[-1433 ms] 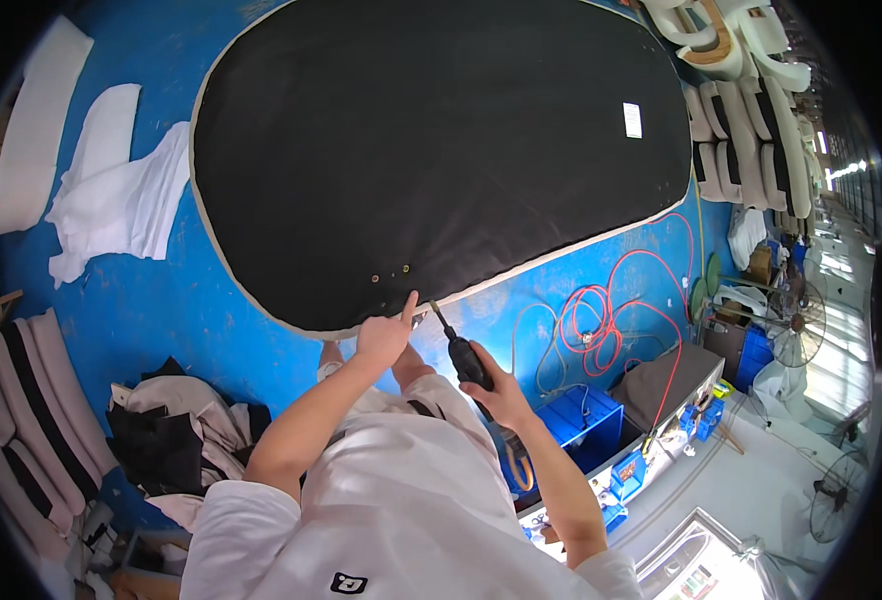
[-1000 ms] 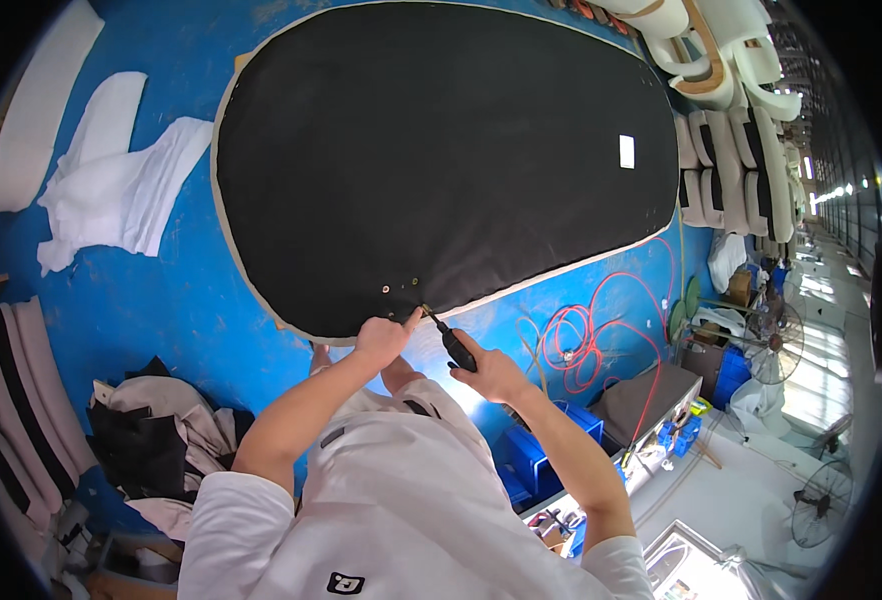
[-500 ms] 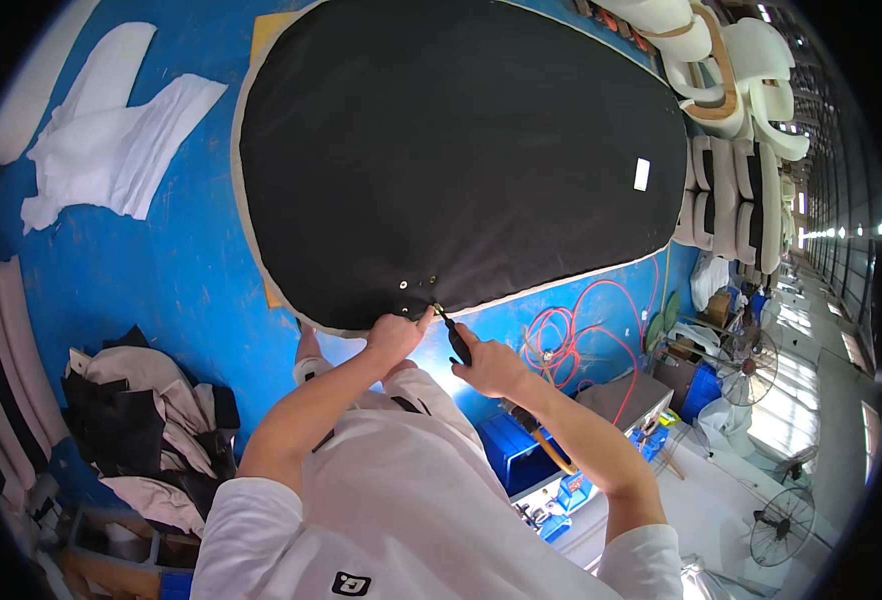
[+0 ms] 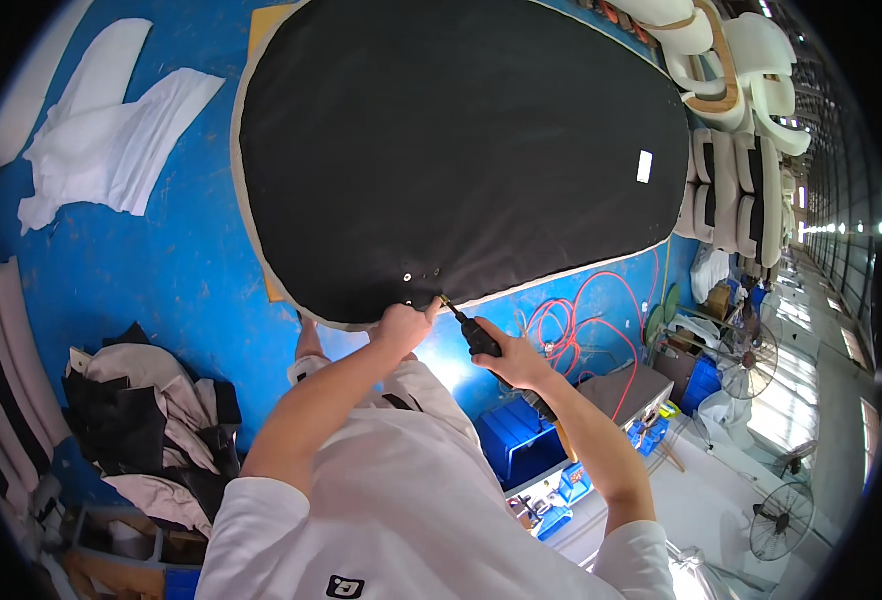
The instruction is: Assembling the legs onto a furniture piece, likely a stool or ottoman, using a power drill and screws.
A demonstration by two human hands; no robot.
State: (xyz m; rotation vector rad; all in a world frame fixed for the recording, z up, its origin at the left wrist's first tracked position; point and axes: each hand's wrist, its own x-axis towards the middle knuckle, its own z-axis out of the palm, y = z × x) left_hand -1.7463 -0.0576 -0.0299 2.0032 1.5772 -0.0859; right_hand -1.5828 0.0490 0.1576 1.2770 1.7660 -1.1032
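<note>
A large black-covered panel (image 4: 461, 150) with a pale edge, wide and rounded, lies before me. Near its close edge are several small holes, some ringed with pale metal. My right hand (image 4: 514, 360) is wrapped around a black power screwdriver (image 4: 480, 338), whose long bit points up and left at the panel. At the bit's tip, my left hand (image 4: 407, 326) rests on the panel's near edge, its fingertips pressed together. What those fingers hold, if anything, is too small to make out. The back end of the screwdriver is partly hidden by my right hand and forearm.
Red air hose (image 4: 561, 335) lies coiled on the blue floor to the right, close to a blue bin (image 4: 509, 440). Black and beige fabric (image 4: 151, 420) is heaped at the left. White cloth pieces (image 4: 126, 140) lie farther off. Cushioned parts (image 4: 726, 190) are stacked at the far right.
My right hand and the screwdriver have moved a little right, and the driver is tilted lower. My left hand has shifted slightly, with its fingertips still by the bit's tip.
</note>
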